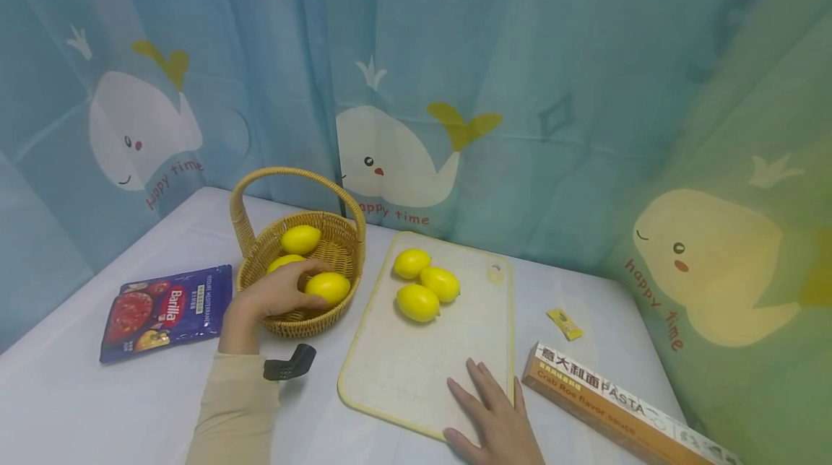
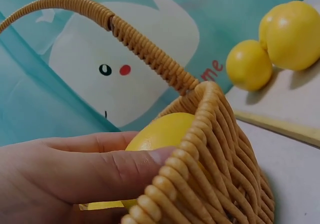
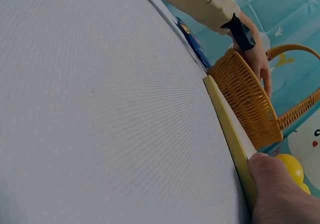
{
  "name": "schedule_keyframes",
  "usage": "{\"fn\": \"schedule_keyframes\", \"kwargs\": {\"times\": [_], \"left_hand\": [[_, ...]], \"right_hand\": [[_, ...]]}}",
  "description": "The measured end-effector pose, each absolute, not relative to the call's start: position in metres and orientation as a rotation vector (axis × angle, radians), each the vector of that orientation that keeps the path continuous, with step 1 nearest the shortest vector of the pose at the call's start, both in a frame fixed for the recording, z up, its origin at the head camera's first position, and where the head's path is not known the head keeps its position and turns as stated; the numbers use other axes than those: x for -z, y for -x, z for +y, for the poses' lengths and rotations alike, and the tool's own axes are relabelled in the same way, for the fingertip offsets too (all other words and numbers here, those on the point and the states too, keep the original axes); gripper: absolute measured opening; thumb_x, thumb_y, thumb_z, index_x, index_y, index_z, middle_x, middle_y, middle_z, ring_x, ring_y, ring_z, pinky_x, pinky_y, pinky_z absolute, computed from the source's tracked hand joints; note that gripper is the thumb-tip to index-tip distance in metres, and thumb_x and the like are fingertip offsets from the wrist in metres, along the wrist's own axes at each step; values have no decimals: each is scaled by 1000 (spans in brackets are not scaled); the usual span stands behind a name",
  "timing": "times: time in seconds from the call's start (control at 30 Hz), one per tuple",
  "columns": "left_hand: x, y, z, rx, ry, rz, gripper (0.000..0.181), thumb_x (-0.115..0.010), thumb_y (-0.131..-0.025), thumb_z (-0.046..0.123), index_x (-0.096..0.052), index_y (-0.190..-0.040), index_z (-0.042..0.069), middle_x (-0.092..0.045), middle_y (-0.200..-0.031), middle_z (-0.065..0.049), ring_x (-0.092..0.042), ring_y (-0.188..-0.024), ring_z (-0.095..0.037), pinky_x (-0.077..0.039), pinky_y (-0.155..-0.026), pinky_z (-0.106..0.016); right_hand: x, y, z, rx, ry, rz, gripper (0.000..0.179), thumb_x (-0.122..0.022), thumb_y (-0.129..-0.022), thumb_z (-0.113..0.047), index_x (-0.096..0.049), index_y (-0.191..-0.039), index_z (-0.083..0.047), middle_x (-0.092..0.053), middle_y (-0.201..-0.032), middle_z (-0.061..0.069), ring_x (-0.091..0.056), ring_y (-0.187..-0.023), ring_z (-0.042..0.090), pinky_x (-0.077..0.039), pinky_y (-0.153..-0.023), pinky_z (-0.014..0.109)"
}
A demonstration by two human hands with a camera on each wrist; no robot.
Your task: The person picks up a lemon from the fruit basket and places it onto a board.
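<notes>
In the head view my left hand (image 1: 276,293) reaches into a wicker basket (image 1: 305,326), its thumb and fingers round a lemon (image 1: 328,289) at the basket's right side. The left wrist view shows the thumb against this lemon (image 2: 165,131), just inside the woven rim (image 2: 172,176). Two more lemons lie in the basket, one of them (image 1: 286,261) partly hidden by the hand. My right hand (image 1: 497,418) rests with fingers spread on the near right corner of a pale cutting board (image 1: 390,371). Three lemons (image 1: 418,302) sit together on the board's far half.
A blue Barilla pouch (image 1: 167,313) lies left of the basket. To the right of the board are a small yellow packet (image 1: 564,324) and a long pasta box (image 1: 604,400). The basket's tall handle (image 1: 299,172) arches up in front of a whale-print curtain (image 1: 559,89).
</notes>
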State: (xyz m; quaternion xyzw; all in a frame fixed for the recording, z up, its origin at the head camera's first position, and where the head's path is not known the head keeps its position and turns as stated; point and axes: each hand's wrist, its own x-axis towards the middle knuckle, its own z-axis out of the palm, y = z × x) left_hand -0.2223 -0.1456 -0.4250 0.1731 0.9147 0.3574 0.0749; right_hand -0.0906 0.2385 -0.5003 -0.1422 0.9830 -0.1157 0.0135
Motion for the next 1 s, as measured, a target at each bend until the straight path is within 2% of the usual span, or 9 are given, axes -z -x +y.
{"fn": "schedule_keyframes", "kwargs": {"times": [0.23,0.37,0.5,0.7,1.0], "left_hand": [[417,219,-144,-1084,-533,2761,51,-72,-83,31,-55,-130,20,-59,-128,-8,-52,-117,-28,-40,-103,-51],[410,216,-142,-1115,-549,2764,54,-72,-83,29,-54,-132,18,-58,-130,-9,-52,-118,-29,-40,-103,-52],[402,212,-139,-1147,-566,2766,54,-72,-83,30,-54,-132,18,-59,-129,-7,-53,-117,-28,-41,-103,-52],[394,210,-131,-1199,-624,2735,51,-74,-82,33,-56,-129,25,-61,-124,2,-54,-112,-21,-43,-102,-50],[384,206,-111,-1183,-694,2695,53,-72,-83,34,-54,-132,25,-56,-132,3,-52,-120,-20,-42,-105,-47]], "right_hand": [[501,91,239,352,447,3066,67,-41,-81,-77,-51,-135,-38,-32,-154,-3,-29,-142,25,-8,-114,63],[501,91,239,348,445,3061,68,-40,-81,-78,-51,-135,-38,-32,-154,-3,-29,-143,25,-8,-115,63],[501,91,239,340,443,3060,68,-40,-81,-78,-51,-135,-38,-32,-154,-3,-29,-143,25,-8,-115,63],[501,91,239,345,441,3058,68,-40,-80,-78,-51,-135,-38,-32,-154,-3,-29,-143,25,-8,-115,63],[501,92,238,347,432,3047,70,-38,-80,-80,-50,-135,-38,-31,-155,-3,-28,-143,26,-8,-114,64]]}}
